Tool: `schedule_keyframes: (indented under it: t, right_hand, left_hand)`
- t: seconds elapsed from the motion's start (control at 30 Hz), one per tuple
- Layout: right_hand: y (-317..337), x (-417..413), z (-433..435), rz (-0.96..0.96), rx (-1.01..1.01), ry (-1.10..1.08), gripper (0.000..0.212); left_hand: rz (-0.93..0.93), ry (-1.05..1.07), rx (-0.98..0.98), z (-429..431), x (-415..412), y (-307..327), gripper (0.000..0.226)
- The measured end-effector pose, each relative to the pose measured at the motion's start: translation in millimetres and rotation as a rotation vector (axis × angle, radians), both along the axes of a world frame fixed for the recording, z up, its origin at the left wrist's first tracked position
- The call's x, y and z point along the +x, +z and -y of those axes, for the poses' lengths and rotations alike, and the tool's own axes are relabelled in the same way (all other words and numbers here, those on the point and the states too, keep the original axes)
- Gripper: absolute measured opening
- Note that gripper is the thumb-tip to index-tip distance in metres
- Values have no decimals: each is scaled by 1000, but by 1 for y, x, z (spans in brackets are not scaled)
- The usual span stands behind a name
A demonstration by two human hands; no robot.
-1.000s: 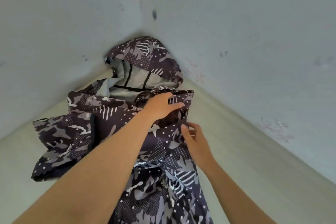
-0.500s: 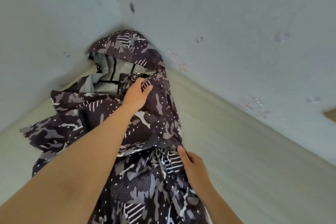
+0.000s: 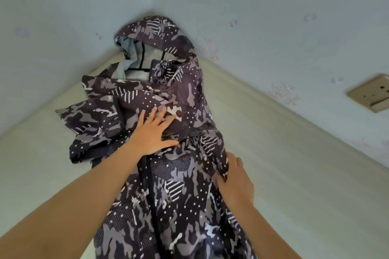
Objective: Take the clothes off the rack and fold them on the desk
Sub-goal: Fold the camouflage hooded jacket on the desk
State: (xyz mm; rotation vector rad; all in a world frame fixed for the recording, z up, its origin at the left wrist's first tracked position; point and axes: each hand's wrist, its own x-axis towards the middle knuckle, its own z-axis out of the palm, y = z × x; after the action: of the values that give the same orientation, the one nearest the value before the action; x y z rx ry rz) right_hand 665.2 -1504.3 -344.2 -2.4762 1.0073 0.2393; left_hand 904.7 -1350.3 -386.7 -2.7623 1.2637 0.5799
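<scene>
Your camo hooded jacket (image 3: 181, 195) lies front up on the pale desk (image 3: 294, 174). It runs from bottom centre of the frame up to the corner where the two bluish walls (image 3: 273, 17) meet. The hood (image 3: 155, 33) is at top centre, propped against that corner, with grey lining showing in its opening. A dark zipper (image 3: 150, 191) runs down the middle of the body, lower centre of frame. One sleeve (image 3: 90, 115) is at centre left, bunched up on the desk beside the body. The jacket's lower part runs off the bottom edge.

Your left hand (image 3: 153, 132) is at frame centre, palm down and flat on the jacket's chest. Its fingers are straight and spread wide, thumb out to the right. It only presses the cloth and holds nothing. The left forearm comes in from the lower left corner.

Your right hand (image 3: 235, 181) is right of centre and lower down, on the jacket's right edge where the cloth bunches. The back of the hand faces the camera and the thumb lies on the fabric. The fingers are partly hidden by the fold, so you can't tell whether it pinches the edge or only rests on it. The right forearm enters from the bottom right.

The hands are apart, with the left one higher in the frame.

A beige wall socket (image 3: 372, 94) sits on the right wall at the right edge of frame, well apart from the jacket. The walls carry small smudges and marks.
</scene>
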Motion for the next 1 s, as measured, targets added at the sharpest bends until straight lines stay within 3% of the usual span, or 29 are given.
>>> schedule_keyframes:
  t: [0.1,0.2,0.33,0.43,0.53,0.6,0.7,0.8,0.9,1.0]
  right_hand:
    - [-6,-33,-22,-7,-97,141,99]
    - [-11,-61,-30,-59,-97,272,109]
    - [-8,-82,-43,-175,-82,399,101]
    - [-7,-84,-52,-99,-78,360,82]
    - [-6,-72,-62,70,-161,326,59]
    - [2,-47,-70,130,-165,364,57]
    - [17,7,-81,201,-140,489,53]
    - [23,66,-96,217,-102,596,51]
    - [27,119,-110,263,89,577,44]
    - [29,166,-129,218,552,282,38]
  left_hand:
    - [115,-14,-6,-13,-9,-1,76]
    - [210,-21,-20,-29,-18,1,64]
    - [245,29,-5,-60,-29,11,61]
    - [238,230,-253,-83,-43,26,64]
    - [349,491,-584,-102,-59,43,62]
    - [393,647,-638,-120,-60,46,74]
    - [254,912,-566,-153,-47,35,93]
    - [11,1057,-644,-174,-38,23,85]
    - [-63,1074,-729,-178,-25,23,48]
    - [-13,1055,-762,-177,-8,32,35]
